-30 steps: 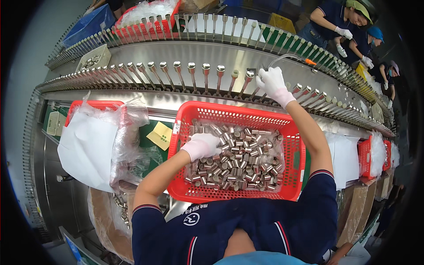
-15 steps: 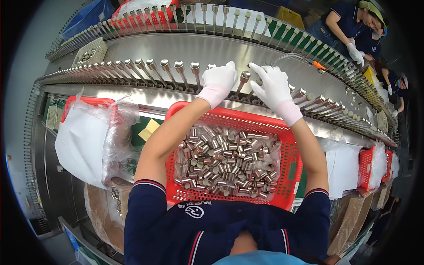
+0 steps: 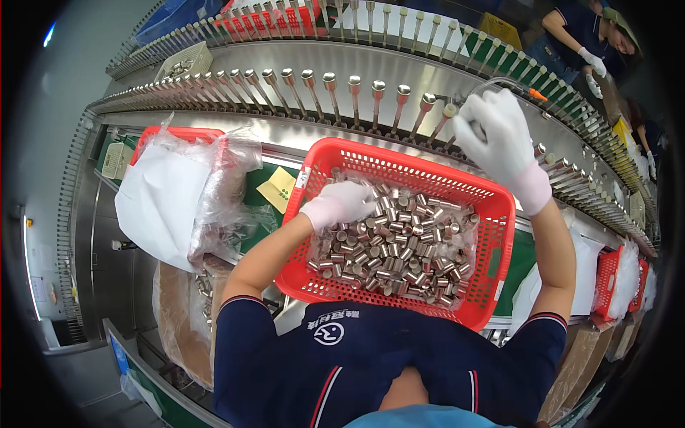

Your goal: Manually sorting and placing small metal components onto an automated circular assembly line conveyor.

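Note:
My left hand [image 3: 346, 202], in a white glove, reaches into the red basket [image 3: 399, 162] and touches the heap of small shiny metal cylinders [image 3: 399, 246]. Its fingers are bent together, and whatever they grip is hidden. My right hand [image 3: 499, 135], also gloved, is raised at the near row of upright posts. Those fingers are curled closed beside a pale-tipped post [image 3: 449, 113]; I cannot make out anything in them. To the left of that post, several posts carry shiny metal cylinders on top, one of them a capped post [image 3: 427, 103].
Behind runs a steel bench [image 3: 285, 58] with a far row of posts. A cream basket [image 3: 184, 63] of small parts stands at far left. Plastic-wrapped white sheets [image 3: 164, 207] cover a red basket at left. A co-worker's gloved hand [image 3: 593, 63] shows at far right.
My left hand has come down from the posts into the basket of cylinders. My right hand has moved right along the row, its fingers now curled. The view has shifted, too.

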